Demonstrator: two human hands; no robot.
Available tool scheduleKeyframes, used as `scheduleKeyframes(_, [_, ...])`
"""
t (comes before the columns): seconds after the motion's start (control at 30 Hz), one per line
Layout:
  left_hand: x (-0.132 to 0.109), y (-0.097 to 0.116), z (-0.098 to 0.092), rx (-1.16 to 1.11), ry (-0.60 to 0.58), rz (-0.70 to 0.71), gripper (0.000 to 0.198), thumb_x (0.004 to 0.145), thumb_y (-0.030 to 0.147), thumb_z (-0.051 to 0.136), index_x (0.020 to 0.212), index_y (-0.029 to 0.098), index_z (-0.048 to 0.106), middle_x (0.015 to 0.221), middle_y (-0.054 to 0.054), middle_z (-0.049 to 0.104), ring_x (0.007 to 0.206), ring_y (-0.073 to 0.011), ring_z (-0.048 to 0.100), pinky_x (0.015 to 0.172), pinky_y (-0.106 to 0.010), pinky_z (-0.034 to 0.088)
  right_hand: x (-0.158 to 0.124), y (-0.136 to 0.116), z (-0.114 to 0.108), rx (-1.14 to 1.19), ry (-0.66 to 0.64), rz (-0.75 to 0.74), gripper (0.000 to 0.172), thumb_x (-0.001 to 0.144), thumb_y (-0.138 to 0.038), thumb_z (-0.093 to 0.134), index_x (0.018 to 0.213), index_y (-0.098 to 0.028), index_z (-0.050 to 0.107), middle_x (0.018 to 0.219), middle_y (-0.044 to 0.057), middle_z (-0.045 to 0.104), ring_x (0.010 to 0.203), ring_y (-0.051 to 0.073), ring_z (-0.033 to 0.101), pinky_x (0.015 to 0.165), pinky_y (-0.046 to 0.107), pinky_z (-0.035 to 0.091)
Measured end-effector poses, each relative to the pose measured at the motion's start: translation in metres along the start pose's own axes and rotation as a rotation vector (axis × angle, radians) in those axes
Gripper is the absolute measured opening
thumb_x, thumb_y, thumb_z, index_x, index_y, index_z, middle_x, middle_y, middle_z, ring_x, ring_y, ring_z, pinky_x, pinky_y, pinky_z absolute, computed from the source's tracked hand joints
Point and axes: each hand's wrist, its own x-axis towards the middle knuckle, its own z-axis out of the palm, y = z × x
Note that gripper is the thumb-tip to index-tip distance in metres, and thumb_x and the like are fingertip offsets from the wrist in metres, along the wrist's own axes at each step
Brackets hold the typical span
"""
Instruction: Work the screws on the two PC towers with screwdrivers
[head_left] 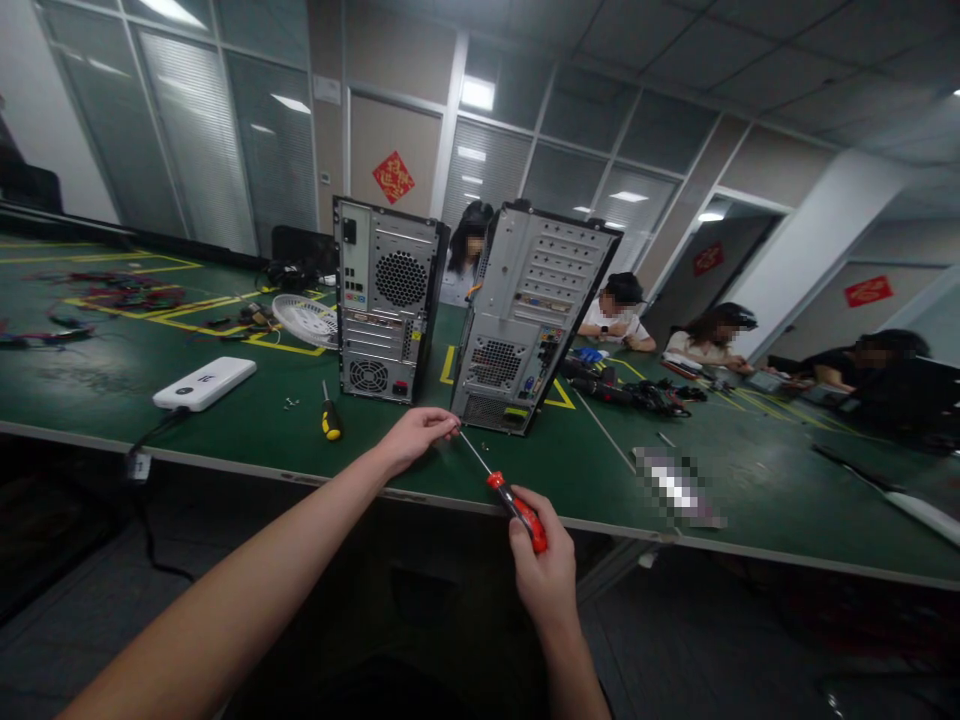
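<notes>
My right hand (544,560) grips a red and black screwdriver (517,508) by its handle, the shaft slanting up to the left. At the shaft's tip, my left hand (420,436) pinches with thumb and forefinger; whatever lies between them is too small to make out. Just behind stand two computer towers, rear panels facing me: a smaller tower (382,330) on the left and a larger, tilted-looking tower (517,320) on the right. A yellow and black screwdriver (330,415) lies left of my left hand, close to some small screws (291,403).
On the green table (247,430) are a white power bank (205,384) with a cable, a white round basket (304,320), tangled wires (127,295) and a pixelated flat object (675,487). Black cables (637,390) lie at the right. Several people sit across the table.
</notes>
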Motion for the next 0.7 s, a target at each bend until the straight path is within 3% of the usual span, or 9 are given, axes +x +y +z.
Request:
scheduleKeyframes(0.17, [0.001, -0.003, -0.001, -0.005, -0.004, -0.005, 0.043, 0.072, 0.049, 0.085, 0.097, 0.015, 0.078, 0.089, -0.006, 0.075, 0.080, -0.0166, 0.063, 0.072, -0.029, 0.042, -0.002, -0.004, 0.008, 0.091, -0.027, 0.119, 0.027, 0.096, -0.035, 0.058, 0.115, -0.019, 0.069, 0.094, 0.005, 0.072, 0.074, 0.018, 0.065, 0.069, 0.028, 0.052])
scheduleKeyframes(0.37, [-0.001, 0.001, -0.001, -0.018, 0.023, -0.012, 0.044, 0.072, 0.050, 0.086, 0.098, 0.015, 0.078, 0.089, -0.007, 0.075, 0.079, -0.0164, 0.063, 0.071, -0.028, 0.043, -0.010, -0.006, 0.023, 0.166, 0.011, 0.151, 0.030, 0.098, -0.039, 0.061, 0.118, -0.019, 0.069, 0.099, 0.007, 0.073, 0.080, 0.019, 0.066, 0.074, 0.030, 0.054])
scheduleKeyframes(0.57, [0.003, -0.004, 0.002, -0.050, 0.067, -0.030, 0.050, 0.075, 0.049, 0.085, 0.111, 0.015, 0.077, 0.095, -0.010, 0.077, 0.082, -0.0172, 0.066, 0.071, -0.029, 0.046, -0.013, -0.003, 0.030, 0.255, 0.073, 0.201, 0.034, 0.097, -0.043, 0.064, 0.121, -0.019, 0.071, 0.093, 0.007, 0.072, 0.080, 0.021, 0.066, 0.074, 0.033, 0.055])
scheduleKeyframes(0.7, [-0.012, 0.018, -0.016, -0.057, 0.200, -0.012, 0.054, 0.073, 0.053, 0.085, 0.111, 0.016, 0.073, 0.091, -0.007, 0.074, 0.078, -0.0153, 0.065, 0.066, -0.026, 0.045, -0.012, -0.003, 0.030, 0.285, 0.103, 0.216, 0.035, 0.097, -0.044, 0.064, 0.121, -0.019, 0.071, 0.094, 0.007, 0.072, 0.079, 0.020, 0.065, 0.073, 0.034, 0.055])
